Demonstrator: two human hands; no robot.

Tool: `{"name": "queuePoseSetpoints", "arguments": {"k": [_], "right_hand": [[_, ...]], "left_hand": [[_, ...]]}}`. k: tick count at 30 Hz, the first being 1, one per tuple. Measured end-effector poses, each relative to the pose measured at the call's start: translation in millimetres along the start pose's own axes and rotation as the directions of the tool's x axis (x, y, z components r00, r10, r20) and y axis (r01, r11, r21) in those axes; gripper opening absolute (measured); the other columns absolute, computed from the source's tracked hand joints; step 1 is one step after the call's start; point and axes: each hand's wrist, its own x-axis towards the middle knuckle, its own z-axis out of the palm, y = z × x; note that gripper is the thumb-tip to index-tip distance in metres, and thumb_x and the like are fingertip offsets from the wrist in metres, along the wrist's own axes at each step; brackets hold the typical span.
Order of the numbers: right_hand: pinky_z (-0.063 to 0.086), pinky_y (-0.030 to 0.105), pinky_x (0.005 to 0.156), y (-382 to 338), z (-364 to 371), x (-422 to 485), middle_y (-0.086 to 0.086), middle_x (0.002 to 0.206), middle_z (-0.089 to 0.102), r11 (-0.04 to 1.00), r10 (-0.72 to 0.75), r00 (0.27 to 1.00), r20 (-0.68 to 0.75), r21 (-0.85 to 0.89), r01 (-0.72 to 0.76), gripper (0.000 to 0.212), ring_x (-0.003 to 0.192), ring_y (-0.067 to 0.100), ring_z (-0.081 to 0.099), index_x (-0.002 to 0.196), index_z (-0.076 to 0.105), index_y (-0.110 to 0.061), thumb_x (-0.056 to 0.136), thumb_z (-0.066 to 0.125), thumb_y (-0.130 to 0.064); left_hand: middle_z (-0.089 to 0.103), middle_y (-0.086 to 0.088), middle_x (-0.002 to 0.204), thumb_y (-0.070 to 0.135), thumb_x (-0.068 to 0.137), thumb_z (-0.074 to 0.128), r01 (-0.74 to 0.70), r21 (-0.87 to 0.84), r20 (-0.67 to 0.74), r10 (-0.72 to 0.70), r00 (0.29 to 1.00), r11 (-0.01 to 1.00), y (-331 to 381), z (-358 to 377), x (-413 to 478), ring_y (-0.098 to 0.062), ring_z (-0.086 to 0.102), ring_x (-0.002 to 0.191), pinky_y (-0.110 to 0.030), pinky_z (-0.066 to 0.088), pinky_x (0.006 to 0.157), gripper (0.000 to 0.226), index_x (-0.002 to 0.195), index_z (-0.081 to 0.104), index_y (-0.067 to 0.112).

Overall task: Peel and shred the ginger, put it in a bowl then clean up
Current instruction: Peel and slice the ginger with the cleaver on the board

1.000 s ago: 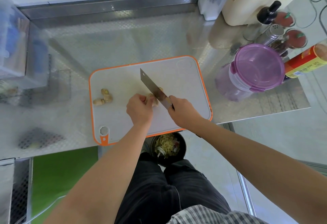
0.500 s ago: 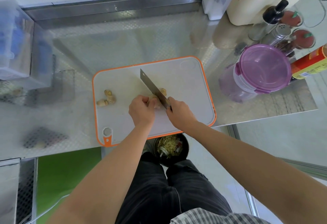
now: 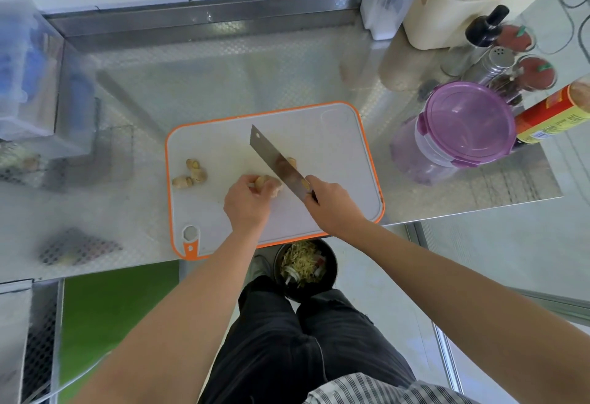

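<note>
L hand (image 3: 247, 205) pinches a ginger piece (image 3: 268, 184) mid cutting board (image 3: 335, 135); R hand (image 3: 332, 207) grips the knife (image 3: 274, 160), blade pointing 11 o'clock. More ginger bits (image 3: 191, 173) lie at board's 9 o'clock.

You're getting a bright, evenly lit frame, nothing dim. The steel table (image 3: 223, 84) is throwing back broad milky glare and hazy reflections. The top right is washing out near white. Shadows are falling soft and faint. The centre is reading sharp: knife (image 3: 271, 157), ginger (image 3: 268, 184) and cutting board (image 3: 335, 148). The blade is picking up a dull brown reflection, not a hot spot. The left edge is smearing badly, with the clear box (image 3: 22, 68) looking out of focus. The wide-angle lens is bowing the table edges and stretching your forearms (image 3: 178, 323).
</note>
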Motion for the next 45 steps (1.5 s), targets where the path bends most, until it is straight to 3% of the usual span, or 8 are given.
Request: {"name": "queuePoseSetpoints", "arguments": {"k": [7, 17, 26, 28, 31, 34, 45], "right_hand": [[0.031, 0.029, 0.048, -2, -3, -4, 0.004, 0.062, 0.042, 0.998, -0.008, 0.999, 0.032, -0.062, 0.010, 0.009, 0.056, 0.026, 0.042, 0.086, 0.035, -0.014, 0.095, 0.038, -0.013], [0.029, 0.030, 0.050, -13, 6, 3, 0.006, 0.068, 0.041, 0.978, 0.040, 0.998, 0.051, -0.208, -0.029, 0.010, 0.065, 0.029, 0.044, 0.091, 0.029, -0.017, 0.097, 0.036, -0.013], [0.028, 0.030, 0.047, 2, 15, -3, 0.007, 0.062, 0.039, 0.993, 0.060, 0.998, 0.019, -0.103, -0.058, 0.009, 0.057, 0.028, 0.039, 0.087, 0.033, -0.012, 0.095, 0.036, -0.011], [0.027, 0.031, 0.046, -2, 15, 6, 0.006, 0.060, 0.040, 0.998, 0.058, 0.998, 0.001, -0.020, -0.058, 0.008, 0.056, 0.028, 0.040, 0.087, 0.036, -0.011, 0.095, 0.037, -0.011], [0.025, 0.030, 0.045, -3, 10, 10, 0.005, 0.059, 0.040, 0.997, 0.048, 0.998, -0.028, 0.062, -0.047, 0.007, 0.053, 0.025, 0.038, 0.088, 0.040, -0.008, 0.095, 0.037, -0.010], [0.026, 0.030, 0.046, -1, 6, 4, 0.004, 0.057, 0.040, 0.998, 0.015, 1.000, -0.016, 0.065, -0.014, 0.010, 0.050, 0.022, 0.037, 0.085, 0.039, -0.008, 0.094, 0.039, -0.010], [0.029, 0.030, 0.049, -4, 12, -3, 0.006, 0.060, 0.040, 0.999, -0.003, 1.000, 0.025, 0.046, 0.002, 0.014, 0.056, 0.026, 0.039, 0.081, 0.035, -0.012, 0.093, 0.038, -0.009]], "left_hand": [[0.065, 0.003, 0.077, 0.043, 0.077, 0.069, 0.003, -0.022, -0.037, -0.004, 0.999, 1.000, -1, 3, 1, -0.030, 0.068, 0.073, -0.043, 0.056, 0.074, 0.020, 0.088, 0.066, 0.027], [0.069, -0.003, 0.071, 0.035, 0.083, 0.065, -0.031, 0.042, -0.051, 0.033, 0.998, 0.999, 0, 4, 4, -0.027, 0.068, 0.072, -0.033, 0.049, 0.068, 0.014, 0.085, 0.071, 0.023], [0.070, -0.003, 0.075, 0.042, 0.083, 0.064, -0.061, 0.076, -0.049, 0.065, 0.997, 0.995, -8, 2, 7, -0.024, 0.065, 0.076, -0.033, 0.048, 0.070, 0.024, 0.093, 0.071, 0.021], [0.066, 0.002, 0.069, 0.050, 0.079, 0.061, -0.012, 0.070, -0.037, 0.015, 0.999, 0.997, -9, 0, 6, -0.021, 0.063, 0.071, -0.031, 0.045, 0.064, 0.033, 0.084, 0.068, 0.018], [0.041, 0.005, 0.049, 0.054, 0.079, 0.064, 0.051, 0.082, -0.048, -0.047, 0.998, 0.995, -8, -4, 2, -0.018, 0.043, 0.050, -0.029, 0.027, 0.048, 0.050, 0.061, 0.050, 0.010], [0.034, 0.004, 0.051, 0.061, 0.083, 0.059, 0.085, 0.162, -0.029, -0.082, 0.996, 0.983, -10, -6, 2, -0.020, 0.038, 0.050, -0.030, 0.023, 0.047, 0.058, 0.058, 0.039, 0.012], [0.040, 0.003, 0.055, 0.058, 0.087, 0.055, 0.068, 0.198, -0.040, -0.061, 0.997, 0.978, -13, -1, 3, -0.028, 0.045, 0.061, -0.032, 0.027, 0.054, 0.056, 0.067, 0.048, 0.006]]}}
